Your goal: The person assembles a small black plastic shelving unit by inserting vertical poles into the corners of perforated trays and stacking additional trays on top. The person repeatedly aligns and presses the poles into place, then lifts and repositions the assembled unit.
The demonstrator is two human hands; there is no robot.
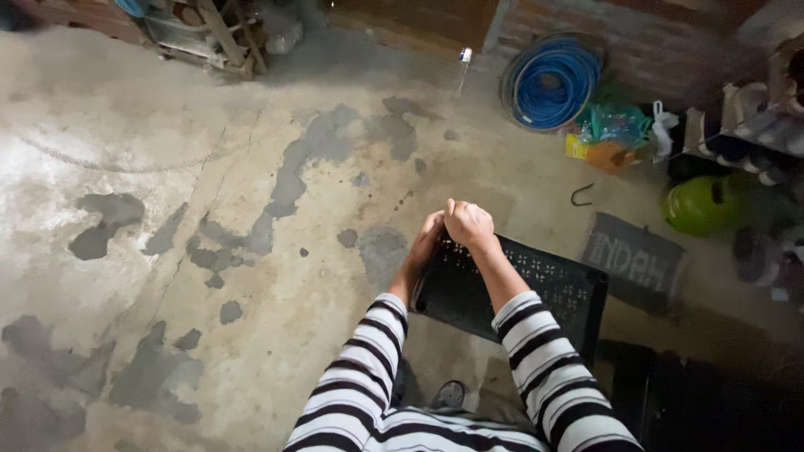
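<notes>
Floor (276,318): cracked concrete, blotched with dark damp patches, running back to a brick wall.
Plastic chair (536,289): black, with a perforated back, standing on the floor directly in front of the person; its top corner is in both hands.
Door mat (634,259): grey, lying on the floor just right of the chair.
Hose (553,82): blue, coiled, leaning at the foot of the brick wall, well apart from the chair.
Gas cylinder (699,205): green, on the floor at the right, near the mat.
Sleeves (360,377): black and white stripes on both forearms.
Right hand (469,223): fingers curled together over the upper corner of the chair back, clamped on it.
Left hand (425,247): pressed along the chair's left edge, just beside the right hand; how its fingers stand I cannot tell.
Hook (581,194): small, dark, bent metal, lying on the floor between the chair and the hose.
</notes>
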